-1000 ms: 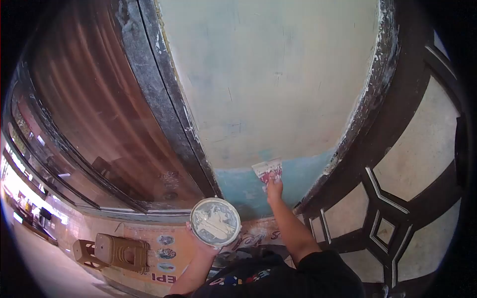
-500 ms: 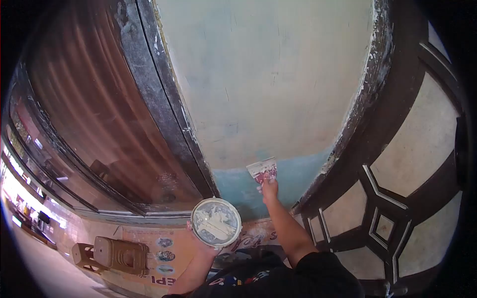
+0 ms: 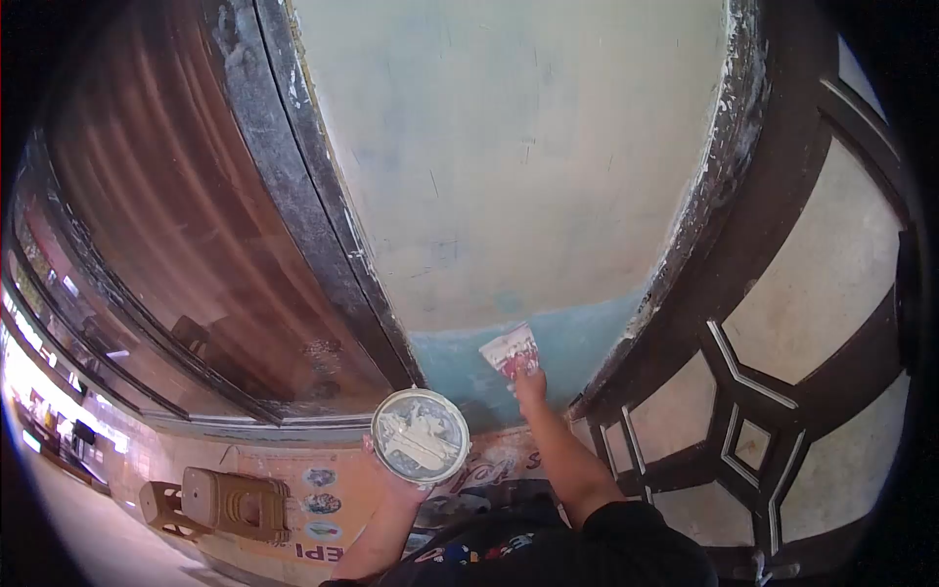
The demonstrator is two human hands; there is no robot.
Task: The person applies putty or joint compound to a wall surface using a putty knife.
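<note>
My right hand (image 3: 529,387) is closed round the handle of a putty knife (image 3: 511,347), its wide blade smeared with whitish paste. The blade is held up in front of the blue-green lower strip of the wall panel (image 3: 450,357). Above that strip, the wall (image 3: 518,176) is coated pale beige with a few dark scratches. My left hand (image 3: 399,483) grips a round tub lid (image 3: 396,460) from below and its left side. Lumps of white putty (image 3: 423,440) lie on the lid, with a long ridge across the middle.
Brown plastic stools (image 3: 235,501) stand at the lower left on a printed banner (image 3: 323,528). A dark-framed window (image 3: 284,147) with a reddish curtain behind it borders the wall on the left. To the right is a dark panelled door (image 3: 758,391).
The putty knife has turned and shifted slightly down and left, showing more paste on its blade. The whole view has drifted a little left. My left hand still holds the lid.
</note>
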